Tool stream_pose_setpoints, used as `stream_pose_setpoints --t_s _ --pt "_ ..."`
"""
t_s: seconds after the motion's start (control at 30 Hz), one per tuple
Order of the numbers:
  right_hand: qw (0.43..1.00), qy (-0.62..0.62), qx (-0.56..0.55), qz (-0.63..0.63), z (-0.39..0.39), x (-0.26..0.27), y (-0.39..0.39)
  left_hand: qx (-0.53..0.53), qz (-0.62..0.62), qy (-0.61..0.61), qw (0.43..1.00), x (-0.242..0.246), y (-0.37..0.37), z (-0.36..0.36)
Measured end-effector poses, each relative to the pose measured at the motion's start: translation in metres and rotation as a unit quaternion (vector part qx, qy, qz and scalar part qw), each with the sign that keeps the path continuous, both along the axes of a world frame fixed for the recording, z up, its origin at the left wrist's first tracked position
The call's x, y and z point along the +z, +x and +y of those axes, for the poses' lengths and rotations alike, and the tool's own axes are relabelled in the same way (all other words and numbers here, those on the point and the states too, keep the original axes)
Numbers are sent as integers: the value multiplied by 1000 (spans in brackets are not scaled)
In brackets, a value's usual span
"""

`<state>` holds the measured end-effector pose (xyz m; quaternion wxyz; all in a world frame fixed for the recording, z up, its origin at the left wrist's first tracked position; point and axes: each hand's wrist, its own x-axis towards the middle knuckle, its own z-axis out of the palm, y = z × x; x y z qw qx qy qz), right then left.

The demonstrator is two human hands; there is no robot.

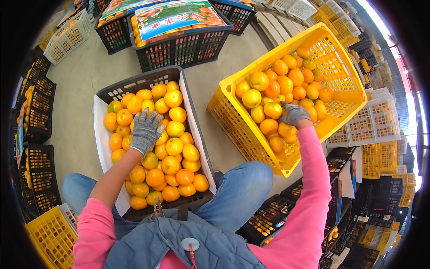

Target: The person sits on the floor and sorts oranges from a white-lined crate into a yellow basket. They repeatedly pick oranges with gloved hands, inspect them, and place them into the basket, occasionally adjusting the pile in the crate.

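Observation:
A black plastic crate [172, 70] lined with white paper stands before me, filled with orange citrus fruits [170, 164], some tinged green. My left hand [146, 130], in a grey knitted glove, rests palm down on its fruits with the fingers spread. To the right, a yellow plastic crate [242, 134] leans at an angle and holds more of the same fruits [285, 84]. My right hand [294, 114], gloved alike, reaches in among those fruits with its fingers bent; its fingertips are partly hidden, and whether it grips a fruit is unclear.
Beyond the lined crate stand black crates [181, 50] of fruit under printed sheets. More black crates [39, 111] line the left side. A yellow crate [50, 238] is at the lower left, and stacked white crates [373, 121] rise at the right. My knees flank the lined crate.

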<state>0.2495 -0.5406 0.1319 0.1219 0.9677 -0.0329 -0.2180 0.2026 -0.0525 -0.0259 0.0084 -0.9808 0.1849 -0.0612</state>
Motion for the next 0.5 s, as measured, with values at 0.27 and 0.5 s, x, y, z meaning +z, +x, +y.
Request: stream_pose_setpoints --t_s 0.27,0.5 --pt "983 1 -77 -169 6 -13 -17 22 -20 -103 994 -7 -9 4" --pt "682 635 -201 -303 54 22 -42 18 -89 -168 982 -15 -12 1"
